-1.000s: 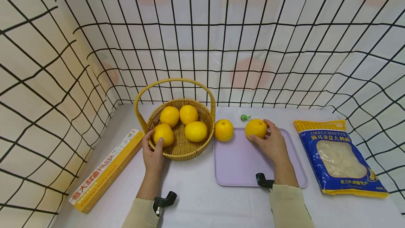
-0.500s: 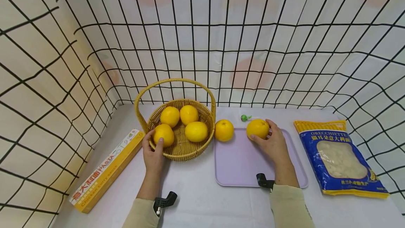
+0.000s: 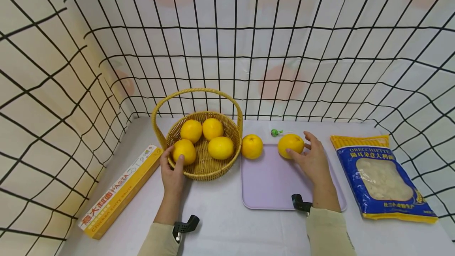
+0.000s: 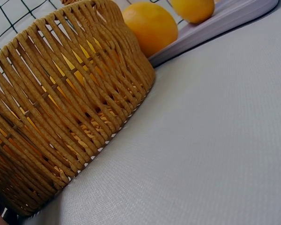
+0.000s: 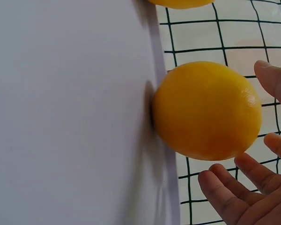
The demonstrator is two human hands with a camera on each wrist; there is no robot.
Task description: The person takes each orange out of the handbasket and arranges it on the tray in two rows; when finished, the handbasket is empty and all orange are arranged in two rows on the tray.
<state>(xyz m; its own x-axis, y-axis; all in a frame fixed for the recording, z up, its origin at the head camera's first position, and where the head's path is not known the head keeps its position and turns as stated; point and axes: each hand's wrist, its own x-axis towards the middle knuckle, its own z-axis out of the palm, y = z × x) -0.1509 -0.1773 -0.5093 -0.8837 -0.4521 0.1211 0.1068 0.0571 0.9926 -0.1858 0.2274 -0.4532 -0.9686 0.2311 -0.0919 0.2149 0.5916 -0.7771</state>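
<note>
My left hand [image 3: 173,173] grips the near left rim of a wicker basket [image 3: 204,173], its thumb over an orange [image 3: 185,151] inside. In the left wrist view the basket's woven side [image 4: 70,89] fills the left. Two more oranges and a yellow, lemon-like fruit [image 3: 220,147] lie in the basket. My right hand [image 3: 314,161] is spread beside an orange [image 3: 290,146] at the far edge of the lilac tray [image 3: 270,185]. In the right wrist view its fingers stand apart around that orange [image 5: 206,110], fingertips close under it. Another orange [image 3: 252,146] sits at the tray's far left corner.
A long pasta box [image 3: 121,191] lies left of the basket. To the right of the tray is a blue and yellow bag of orecchiette [image 3: 384,177]. A small green item on a white stick [image 3: 275,132] lies behind the tray. Black wire mesh [image 3: 234,42] encloses the back and sides.
My right hand's fingers have opened off the orange and drawn back to the right, leaving it at the tray's far edge. The left hand holds still at the basket.
</note>
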